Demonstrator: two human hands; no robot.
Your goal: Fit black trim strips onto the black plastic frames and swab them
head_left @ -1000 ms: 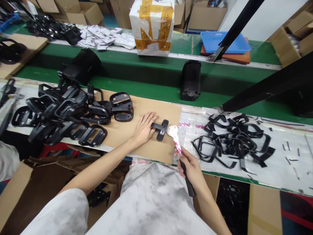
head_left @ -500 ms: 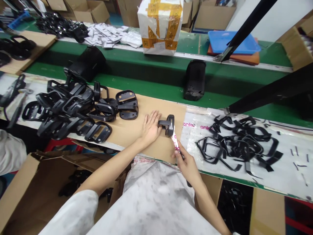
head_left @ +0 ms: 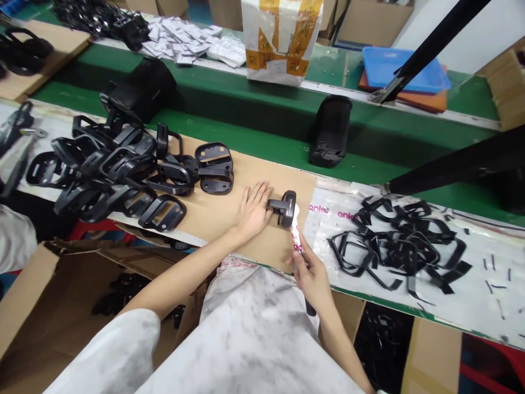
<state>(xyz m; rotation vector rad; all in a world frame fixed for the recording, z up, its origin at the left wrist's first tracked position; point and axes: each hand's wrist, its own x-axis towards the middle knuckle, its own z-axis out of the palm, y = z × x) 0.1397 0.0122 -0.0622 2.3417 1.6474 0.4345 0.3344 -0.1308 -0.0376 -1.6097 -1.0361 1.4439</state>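
My left hand [head_left: 255, 212] lies flat on the cardboard sheet [head_left: 262, 164], fingers stretched out. Its thumb side touches a black plastic handle part [head_left: 289, 209], which stands on its edge. From below right, my right hand [head_left: 311, 272] grips a slim tool [head_left: 296, 235] with a white-and-pink printed wrap. The tool's black end sticks out beneath that hand, and its white tip meets the lower edge of the handle part. What kind of tool it is I cannot tell. Left of my hands lies a pile of similar black handle parts [head_left: 164, 213].
Black trimmed strips and frames [head_left: 402, 241] lie on the white sheet at right. Two black housings [head_left: 143, 90] [head_left: 331, 131] rest on the green surface behind. A taped white box [head_left: 281, 44] and a blue tray [head_left: 404, 68] stand farther back. Below left sits an open carton [head_left: 33, 295].
The camera view has shifted slightly. Both hands stay at the handle part, and the tool's tip remains against its edge, with the tool a little more upright.
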